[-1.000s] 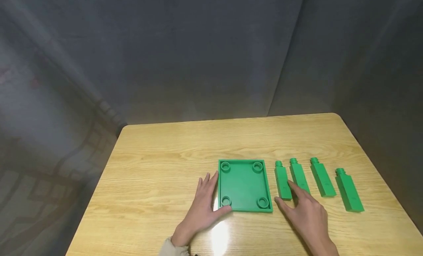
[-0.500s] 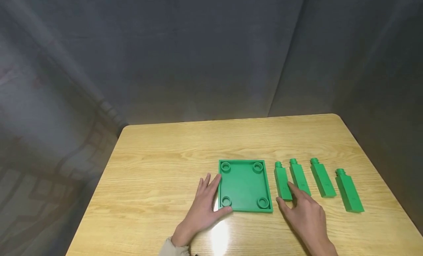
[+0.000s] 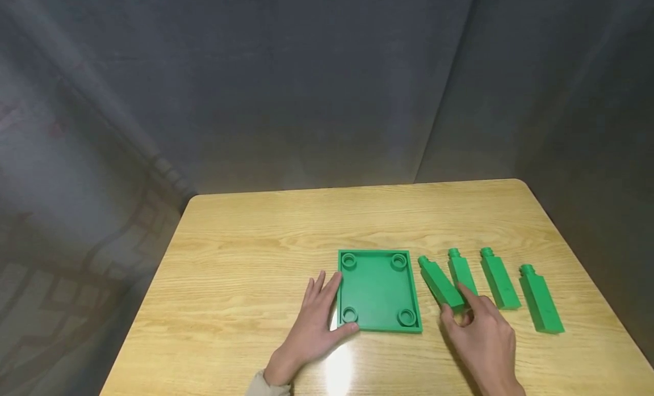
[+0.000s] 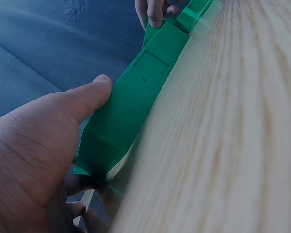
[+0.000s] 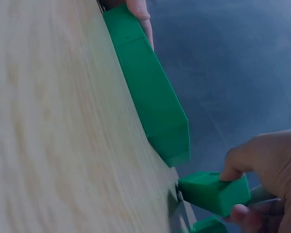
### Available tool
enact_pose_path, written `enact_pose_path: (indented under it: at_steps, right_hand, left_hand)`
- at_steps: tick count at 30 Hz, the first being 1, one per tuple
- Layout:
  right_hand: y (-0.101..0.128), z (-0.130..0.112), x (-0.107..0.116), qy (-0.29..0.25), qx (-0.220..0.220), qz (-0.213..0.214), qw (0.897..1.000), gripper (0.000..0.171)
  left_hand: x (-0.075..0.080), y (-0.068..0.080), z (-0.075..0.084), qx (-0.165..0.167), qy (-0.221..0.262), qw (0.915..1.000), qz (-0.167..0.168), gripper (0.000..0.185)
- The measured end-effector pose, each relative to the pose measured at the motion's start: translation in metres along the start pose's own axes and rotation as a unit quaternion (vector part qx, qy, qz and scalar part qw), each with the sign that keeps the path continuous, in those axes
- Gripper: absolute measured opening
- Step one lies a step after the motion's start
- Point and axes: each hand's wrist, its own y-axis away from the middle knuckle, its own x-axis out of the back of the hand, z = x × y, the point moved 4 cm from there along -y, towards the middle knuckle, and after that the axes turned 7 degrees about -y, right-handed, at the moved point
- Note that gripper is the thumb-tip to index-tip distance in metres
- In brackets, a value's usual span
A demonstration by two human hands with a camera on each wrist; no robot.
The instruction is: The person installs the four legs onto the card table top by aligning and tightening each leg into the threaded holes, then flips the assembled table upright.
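Note:
A green square tabletop panel (image 3: 377, 291) lies with its raised rim and round corner sockets facing up. My left hand (image 3: 310, 331) rests at its near-left corner, thumb along the front edge and straight fingers against the left edge. To the right, my right hand (image 3: 482, 339) pinches the lower end of a green square table leg (image 3: 440, 283) between thumb and fingers. The leg is slanted, its threaded end pointing up-left toward the panel. In the right wrist view, the thumb presses on the held leg (image 5: 213, 191).
Three more green legs lie right of the held one: a near leg (image 3: 462, 274), a middle leg (image 3: 501, 282) and a far-right leg (image 3: 541, 302). All sit on a wooden table (image 3: 245, 243) backed by a dark grey curtain (image 3: 306, 89).
My right hand has taken hold of the nearest leg and moved slightly right; the leg has turned from almost straight to slanted, its bottom swinging right. The left hand and panel stay put.

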Motion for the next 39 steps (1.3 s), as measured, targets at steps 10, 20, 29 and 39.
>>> enact_pose_path:
  at_steps: [10,20,29,39]
  right_hand:
    - [-0.003,0.005,0.007,-0.044,0.011,0.071,0.996,0.049]
    - [-0.008,0.006,0.008,-0.209,-0.001,0.103,0.972,0.05]
    - [-0.016,0.004,0.015,-0.279,0.05,0.147,0.948,0.041]
    - [-0.057,-0.04,0.026,-0.375,0.177,0.112,0.903,0.04]
  left_hand:
    - [0.001,0.0,0.001,-0.01,-0.01,0.9999,0.004,0.106]
    - [0.002,-0.001,0.002,-0.007,-0.002,1.0,-0.003,0.105]
    - [0.002,-0.002,0.001,-0.011,-0.003,0.9999,-0.001,0.105]
    - [0.002,0.0,0.002,-0.004,0.009,0.9999,-0.007,0.105]
